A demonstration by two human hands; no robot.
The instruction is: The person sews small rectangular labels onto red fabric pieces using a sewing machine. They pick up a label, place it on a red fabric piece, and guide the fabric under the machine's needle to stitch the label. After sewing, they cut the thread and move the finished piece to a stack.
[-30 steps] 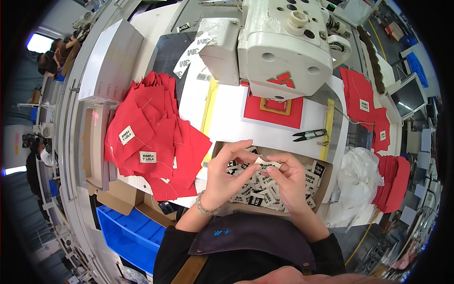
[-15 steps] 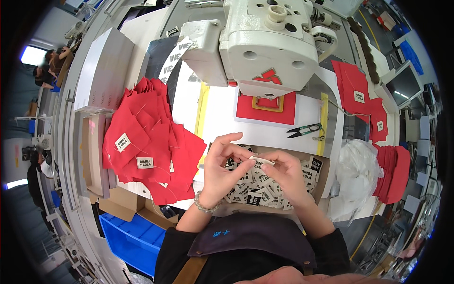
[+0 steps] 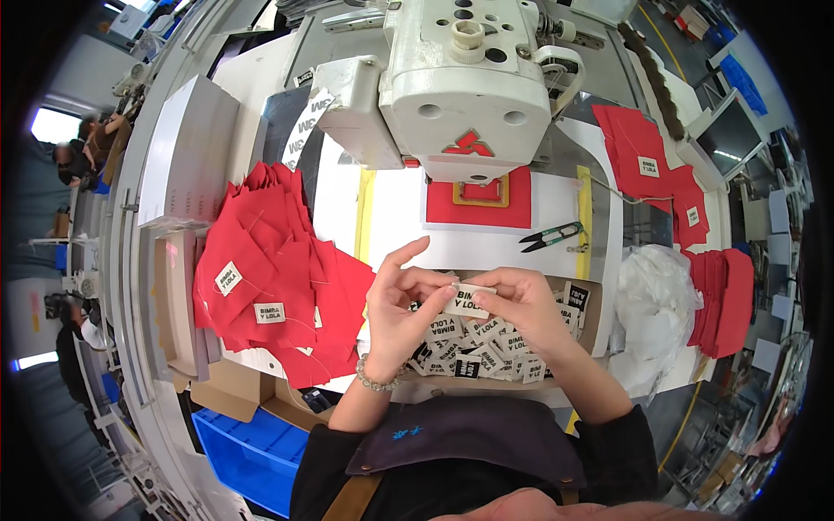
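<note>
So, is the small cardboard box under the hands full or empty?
Partly full: the cardboard box holds many loose black and white labels, and its side wall stays visible.

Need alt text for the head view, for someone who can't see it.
Both hands, left hand and right hand, pinch one small white label above a box of labels. A white sewing machine stands behind, with red cloth pieces heaped to the left and snips to the right.
</note>
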